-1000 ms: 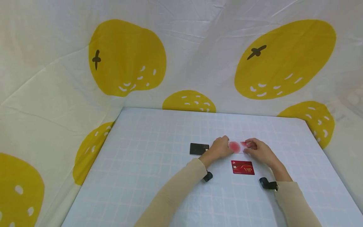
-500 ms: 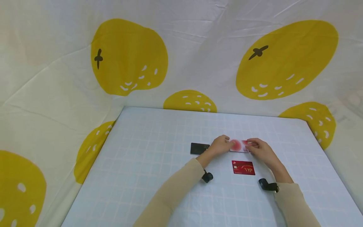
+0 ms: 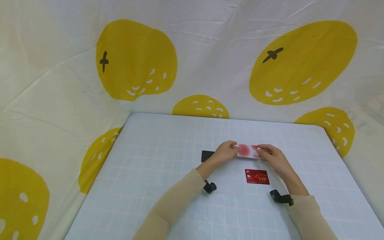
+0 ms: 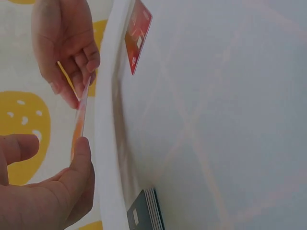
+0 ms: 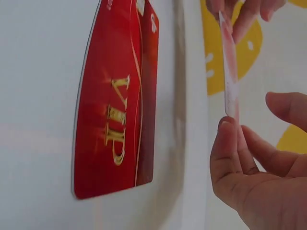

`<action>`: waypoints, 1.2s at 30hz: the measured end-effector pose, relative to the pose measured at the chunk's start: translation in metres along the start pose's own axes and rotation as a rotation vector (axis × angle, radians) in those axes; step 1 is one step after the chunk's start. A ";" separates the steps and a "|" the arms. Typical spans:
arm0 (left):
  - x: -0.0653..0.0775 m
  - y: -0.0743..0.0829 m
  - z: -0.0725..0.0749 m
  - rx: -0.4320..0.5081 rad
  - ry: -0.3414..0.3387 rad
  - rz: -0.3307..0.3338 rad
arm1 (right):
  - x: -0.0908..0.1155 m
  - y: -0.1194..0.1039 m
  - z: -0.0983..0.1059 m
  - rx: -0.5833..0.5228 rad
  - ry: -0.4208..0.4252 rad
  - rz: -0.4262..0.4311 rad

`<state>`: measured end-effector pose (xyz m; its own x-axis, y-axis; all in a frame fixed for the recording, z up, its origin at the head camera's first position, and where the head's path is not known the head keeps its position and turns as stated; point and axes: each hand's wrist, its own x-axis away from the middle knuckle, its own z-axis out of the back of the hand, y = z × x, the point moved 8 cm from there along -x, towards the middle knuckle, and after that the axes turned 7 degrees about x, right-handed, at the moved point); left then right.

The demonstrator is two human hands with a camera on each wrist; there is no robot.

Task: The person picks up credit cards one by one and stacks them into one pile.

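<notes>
A white card with pink-red circles [image 3: 247, 151] is held up above the table between both hands. My left hand [image 3: 225, 151] pinches its left end, the thumb over the printed face. At the opposite end my right hand [image 3: 272, 158] grips the card between thumb and fingers. Seen from both wrists, the card is nearly edge-on. Closer to me, a red VIP card [image 3: 257, 176] with gold letters lies flat. Behind the left wrist is a stack of dark cards [image 3: 207, 155], partly hidden in the head view; its layered edges show in the left wrist view.
The table [image 3: 168, 173] has a pale blue gridded cover. A white curtain [image 3: 210, 53] with yellow fruit prints rises along its back and sides. Small black wrist cameras [image 3: 210, 187] hang below each forearm, close over the table.
Both hands have raised the pink-circled card and shifted it slightly left and away. My left hand has moved left and now covers more of the dark stack. The red card stays put.
</notes>
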<state>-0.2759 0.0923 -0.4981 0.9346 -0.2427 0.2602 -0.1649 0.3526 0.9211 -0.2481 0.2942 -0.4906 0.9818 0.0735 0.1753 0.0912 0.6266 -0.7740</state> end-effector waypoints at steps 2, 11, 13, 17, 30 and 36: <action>0.001 0.000 0.006 0.021 -0.007 -0.019 | 0.000 -0.004 -0.002 -0.011 0.003 0.011; 0.008 -0.006 0.035 0.077 -0.056 -0.050 | -0.004 -0.017 -0.023 -0.059 -0.029 0.007; 0.010 -0.010 0.043 0.075 -0.062 -0.057 | -0.004 -0.022 -0.030 -0.080 -0.040 0.018; 0.017 -0.020 0.058 0.097 -0.078 -0.053 | -0.005 -0.028 -0.046 -0.107 -0.070 0.028; 0.035 -0.040 0.099 0.032 -0.092 -0.047 | -0.008 -0.051 -0.081 -0.175 -0.126 0.049; 0.040 -0.044 0.112 -0.044 -0.096 -0.064 | -0.008 -0.061 -0.093 -0.228 -0.154 0.081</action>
<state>-0.2670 -0.0338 -0.4961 0.9079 -0.3508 0.2296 -0.0899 0.3719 0.9239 -0.2463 0.1832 -0.5019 0.9523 0.2440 0.1835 0.0653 0.4244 -0.9031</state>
